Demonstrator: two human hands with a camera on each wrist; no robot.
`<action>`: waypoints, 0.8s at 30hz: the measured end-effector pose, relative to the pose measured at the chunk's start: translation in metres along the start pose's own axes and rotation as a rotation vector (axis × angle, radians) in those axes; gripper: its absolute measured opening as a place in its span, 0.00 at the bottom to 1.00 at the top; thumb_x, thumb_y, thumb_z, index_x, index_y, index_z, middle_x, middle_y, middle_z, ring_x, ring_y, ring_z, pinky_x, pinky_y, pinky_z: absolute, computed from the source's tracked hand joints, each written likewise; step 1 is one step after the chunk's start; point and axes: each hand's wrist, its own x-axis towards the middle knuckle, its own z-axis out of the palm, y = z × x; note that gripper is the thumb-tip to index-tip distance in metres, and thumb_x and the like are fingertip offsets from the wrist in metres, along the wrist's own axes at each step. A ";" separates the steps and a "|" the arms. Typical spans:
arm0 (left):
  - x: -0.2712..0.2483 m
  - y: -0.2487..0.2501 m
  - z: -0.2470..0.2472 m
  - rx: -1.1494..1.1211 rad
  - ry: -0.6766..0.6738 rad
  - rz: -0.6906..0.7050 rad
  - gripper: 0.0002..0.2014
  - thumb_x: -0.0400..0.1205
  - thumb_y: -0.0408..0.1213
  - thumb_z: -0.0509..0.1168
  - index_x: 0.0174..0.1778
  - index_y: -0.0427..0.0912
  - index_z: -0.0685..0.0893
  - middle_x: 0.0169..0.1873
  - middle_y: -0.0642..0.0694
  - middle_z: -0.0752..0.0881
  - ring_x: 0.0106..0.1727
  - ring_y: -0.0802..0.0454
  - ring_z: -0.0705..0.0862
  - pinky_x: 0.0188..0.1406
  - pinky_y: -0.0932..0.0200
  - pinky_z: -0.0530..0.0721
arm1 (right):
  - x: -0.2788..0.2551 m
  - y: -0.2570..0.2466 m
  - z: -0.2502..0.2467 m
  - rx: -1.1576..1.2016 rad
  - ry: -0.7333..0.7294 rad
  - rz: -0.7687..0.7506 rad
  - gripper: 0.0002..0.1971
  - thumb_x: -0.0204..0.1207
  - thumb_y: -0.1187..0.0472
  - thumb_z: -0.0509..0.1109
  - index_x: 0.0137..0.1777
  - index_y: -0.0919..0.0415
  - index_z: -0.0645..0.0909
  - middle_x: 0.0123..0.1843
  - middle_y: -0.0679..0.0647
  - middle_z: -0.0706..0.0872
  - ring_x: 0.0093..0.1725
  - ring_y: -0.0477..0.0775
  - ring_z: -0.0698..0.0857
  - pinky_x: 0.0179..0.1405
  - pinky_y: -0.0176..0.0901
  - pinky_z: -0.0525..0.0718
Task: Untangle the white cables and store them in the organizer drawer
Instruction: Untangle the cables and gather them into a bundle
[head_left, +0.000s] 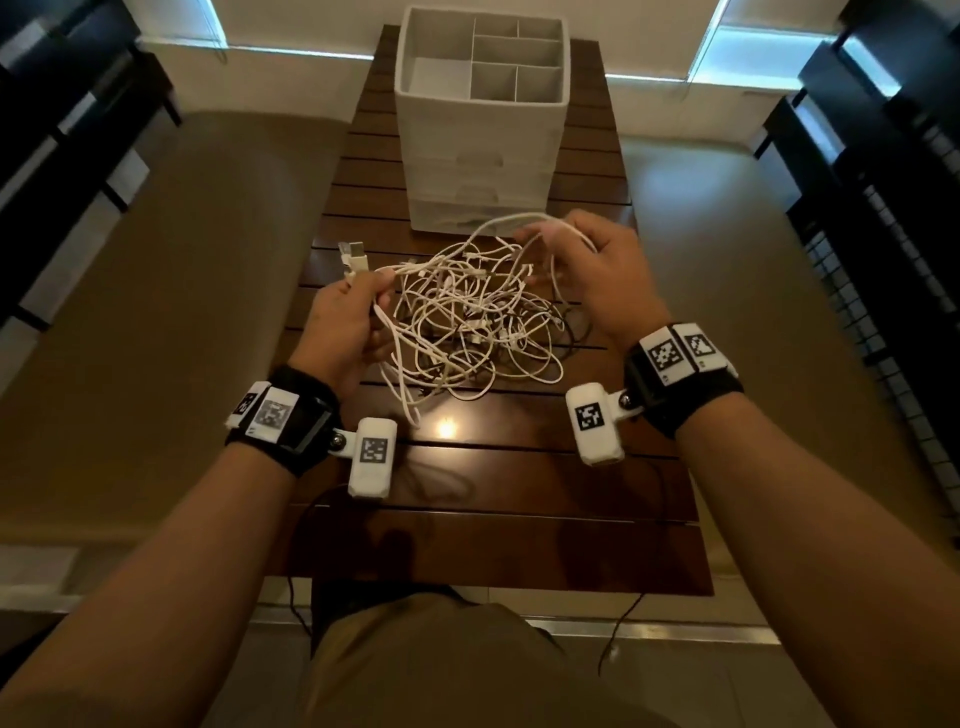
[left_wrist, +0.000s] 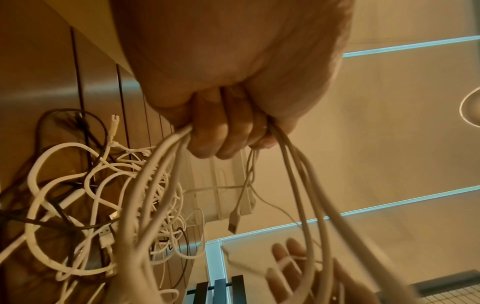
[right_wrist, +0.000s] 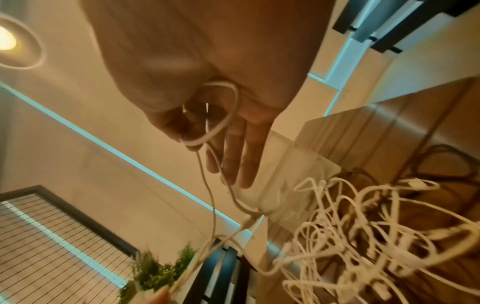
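Observation:
A tangle of white cables (head_left: 467, 322) lies on the dark slatted table (head_left: 493, 525), in front of the white organizer (head_left: 478, 130) with its stacked drawers. My left hand (head_left: 343, 317) grips a bunch of strands lifted from the pile's left side, and a USB plug (head_left: 356, 254) sticks up above it. The left wrist view shows the left hand's fingers (left_wrist: 221, 131) curled round several strands, with a plug (left_wrist: 233, 222) dangling. My right hand (head_left: 597, 270) is raised at the pile's right rear. A thin cable loop (right_wrist: 221, 115) is pinched at its thumb; the other fingers (right_wrist: 233, 156) are straight.
Dark cables (head_left: 576, 332) are mixed into the pile's right side. The organizer's top (head_left: 519, 57) has open compartments. A thin black cord (head_left: 623, 623) hangs off the table's near edge. Dark furniture stands at both sides. A green plant (right_wrist: 155, 271) shows in the right wrist view.

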 end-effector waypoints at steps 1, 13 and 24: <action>-0.001 0.001 0.001 -0.003 -0.005 0.003 0.21 0.92 0.41 0.61 0.30 0.47 0.71 0.22 0.52 0.64 0.19 0.56 0.61 0.21 0.59 0.55 | 0.001 -0.009 0.001 0.024 -0.002 -0.012 0.12 0.89 0.60 0.67 0.44 0.53 0.87 0.50 0.67 0.92 0.49 0.70 0.92 0.48 0.64 0.92; -0.013 -0.006 0.004 0.301 -0.471 -0.200 0.22 0.91 0.41 0.62 0.28 0.46 0.75 0.21 0.51 0.64 0.20 0.54 0.58 0.20 0.63 0.55 | -0.014 0.035 -0.011 -1.476 -0.620 0.605 0.23 0.78 0.38 0.75 0.61 0.56 0.83 0.61 0.56 0.87 0.59 0.60 0.85 0.64 0.57 0.83; -0.011 -0.015 0.031 0.407 -0.564 -0.255 0.20 0.91 0.46 0.64 0.33 0.44 0.82 0.22 0.51 0.63 0.20 0.55 0.58 0.24 0.57 0.53 | -0.022 0.022 0.042 -0.601 -0.771 0.232 0.22 0.78 0.58 0.77 0.67 0.53 0.72 0.51 0.50 0.86 0.46 0.49 0.87 0.45 0.48 0.85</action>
